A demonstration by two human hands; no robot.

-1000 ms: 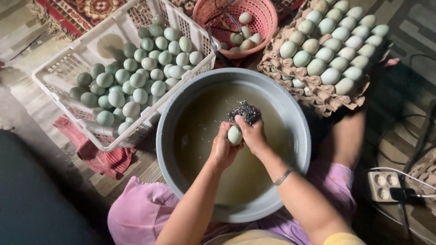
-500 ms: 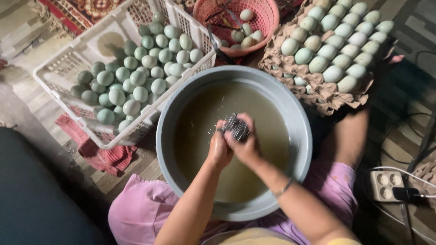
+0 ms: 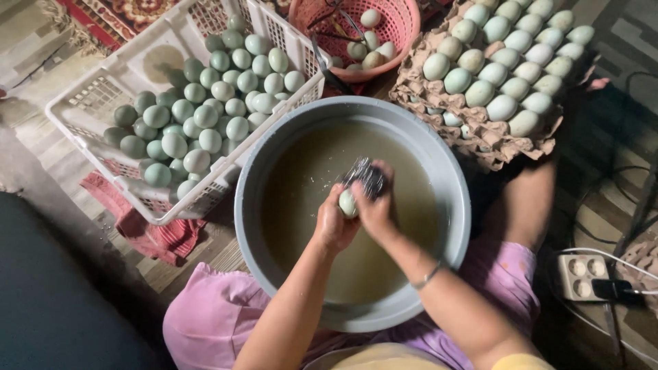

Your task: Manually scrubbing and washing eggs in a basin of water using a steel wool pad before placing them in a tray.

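My left hand [image 3: 332,223] grips a pale green egg [image 3: 347,203] over the murky water of a round grey basin [image 3: 452,205]. My right hand [image 3: 377,209] holds a steel wool scrubber [image 3: 367,177] pressed against the top of that egg. Both hands meet at the middle of the basin, just above the water surface.
A white plastic crate [image 3: 82,103] of several green eggs stands at the upper left on a red cloth [image 3: 147,236]. A pink basket [image 3: 404,27] with a few eggs sits behind the basin. Cardboard egg trays [image 3: 493,140] full of eggs lie at the upper right. A power strip [image 3: 576,277] is at the right.
The scrubber went from above the egg to covering it, then slid back to the egg's upper side, so the egg shows again. The hands stayed over the basin's middle.
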